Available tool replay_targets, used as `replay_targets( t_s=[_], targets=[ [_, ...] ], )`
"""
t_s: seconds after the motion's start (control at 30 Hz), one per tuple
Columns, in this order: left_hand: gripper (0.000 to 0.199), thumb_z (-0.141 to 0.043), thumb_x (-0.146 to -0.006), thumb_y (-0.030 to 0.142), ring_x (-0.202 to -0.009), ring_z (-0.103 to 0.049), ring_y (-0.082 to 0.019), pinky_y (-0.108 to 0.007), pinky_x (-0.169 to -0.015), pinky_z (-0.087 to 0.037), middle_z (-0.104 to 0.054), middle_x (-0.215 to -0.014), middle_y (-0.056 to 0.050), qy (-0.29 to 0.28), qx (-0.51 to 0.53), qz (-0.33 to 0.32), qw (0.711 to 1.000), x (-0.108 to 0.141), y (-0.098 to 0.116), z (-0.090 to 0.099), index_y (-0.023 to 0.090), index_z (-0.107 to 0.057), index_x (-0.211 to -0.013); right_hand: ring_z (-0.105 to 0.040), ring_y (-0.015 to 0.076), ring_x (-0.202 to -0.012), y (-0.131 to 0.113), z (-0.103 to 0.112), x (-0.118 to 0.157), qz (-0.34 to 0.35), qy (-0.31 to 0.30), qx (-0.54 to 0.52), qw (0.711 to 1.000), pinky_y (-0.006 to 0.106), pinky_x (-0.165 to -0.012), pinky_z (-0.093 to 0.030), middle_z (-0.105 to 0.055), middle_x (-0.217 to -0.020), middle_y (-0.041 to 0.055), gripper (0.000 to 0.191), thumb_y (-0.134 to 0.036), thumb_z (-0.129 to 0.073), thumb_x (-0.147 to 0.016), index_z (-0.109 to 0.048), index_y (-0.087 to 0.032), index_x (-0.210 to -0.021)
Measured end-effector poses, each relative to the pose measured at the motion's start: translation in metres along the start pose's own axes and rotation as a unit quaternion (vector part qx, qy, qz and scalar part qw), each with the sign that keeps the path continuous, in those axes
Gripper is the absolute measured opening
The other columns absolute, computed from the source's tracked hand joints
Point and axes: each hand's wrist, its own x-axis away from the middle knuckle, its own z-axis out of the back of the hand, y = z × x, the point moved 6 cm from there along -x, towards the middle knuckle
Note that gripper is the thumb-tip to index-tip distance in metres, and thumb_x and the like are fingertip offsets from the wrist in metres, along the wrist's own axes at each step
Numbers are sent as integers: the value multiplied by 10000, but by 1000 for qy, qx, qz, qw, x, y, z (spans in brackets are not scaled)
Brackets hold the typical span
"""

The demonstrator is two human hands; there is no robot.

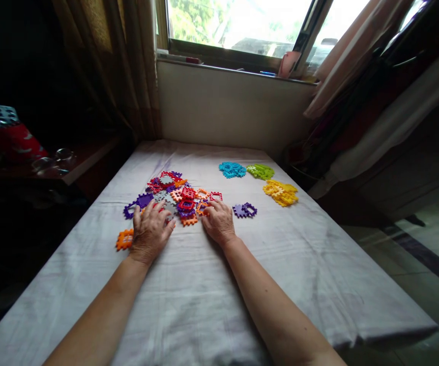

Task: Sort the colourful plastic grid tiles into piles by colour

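Observation:
A mixed pile of red, purple, grey and orange toothed plastic pieces (187,204) lies on the cloth-covered table. My left hand (151,229) rests on the pile's near left side, fingers spread over grey and red pieces. At the pile's right edge, my right hand (218,221) touches orange pieces with bent fingers; its fingertips are partly hidden. An orange piece (124,239) sits just left of my left hand. Right of my right hand are purple pieces (244,210). Farther back lie separate heaps of blue pieces (232,170), green pieces (260,171) and yellow pieces (281,192).
The table (280,264) has a pale, creased cloth. Behind it are a wall and a window (234,25) with a pink cup (289,64) on the sill. Curtains hang at the left, clothes at the right. A dark side table (85,160) holds glass objects.

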Motion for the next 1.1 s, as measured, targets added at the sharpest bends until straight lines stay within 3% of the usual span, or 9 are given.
replay_targets(
  t_s=[0.17,0.47,0.53,0.6,0.73,0.8,0.9,1.1],
  targets=[
    [261,-496,-932,411,-1346,-516,-332,-615,-1195,-203,-673,-1340,-87,2,11,45,999,1,-20,-4,254,-685,-1018,-513,279,-1294,-14,7,18,67,-23,-34,997,450,-1071,-375,-672,-1309,84,128,-282,-681,-845,-713,-232,-958],
    [244,-491,-924,371,-1283,-566,-290,-585,-1199,-208,-714,-1270,-55,12,30,48,998,3,-22,-6,285,-691,-1034,-582,235,-1187,-50,18,35,193,-29,-95,976,409,-1042,-399,-710,-1235,41,172,-358,-707,-847,-726,-266,-991],
    [241,-491,-924,371,-1278,-570,-288,-585,-1199,-211,-718,-1263,-55,14,31,48,998,3,-23,-6,288,-687,-1038,-604,220,-1145,-43,17,31,165,-16,-95,982,393,-1025,-414,-725,-1192,45,146,-365,-673,-885,-729,-263,-973],
    [237,-492,-925,378,-1281,-570,-288,-586,-1196,-219,-718,-1264,-53,12,29,50,998,3,-23,-6,291,-683,-1036,-611,219,-1132,-26,16,23,95,17,-76,992,394,-1029,-415,-730,-1171,60,148,-318,-619,-919,-731,-257,-994],
    [245,-490,-925,378,-1294,-563,-294,-601,-1186,-232,-712,-1277,-53,-1,25,54,998,3,-23,-7,290,-684,-1045,-490,302,-1323,2,10,12,-5,22,-22,1000,478,-1089,-363,-614,-1404,107,393,-272,-677,-817,-691,-239,-1208],
    [257,-493,-920,378,-1304,-555,-303,-609,-1184,-231,-701,-1295,-65,-3,26,52,998,3,-22,-7,281,-689,-1054,-413,337,-1394,6,5,9,-9,-12,-11,1000,518,-1110,-330,-543,-1488,112,536,-274,-710,-761,-651,-241,-1293],
    [262,-497,-913,380,-1305,-552,-309,-609,-1184,-231,-690,-1311,-73,-2,26,43,999,3,-20,-7,275,-692,-1054,-422,320,-1388,5,2,7,-4,-40,-21,999,515,-1121,-307,-602,-1426,92,524,-270,-693,-781,-641,-254,-1303],
    [262,-491,-921,395,-1315,-545,-297,-588,-1186,-250,-683,-1322,-57,-13,20,51,998,3,-22,-8,290,-687,-1059,-536,272,-1233,7,12,9,-5,9,-38,999,439,-1089,-328,-700,-1224,80,369,-344,-722,-820,-691,-246,-1174]
  ],
)
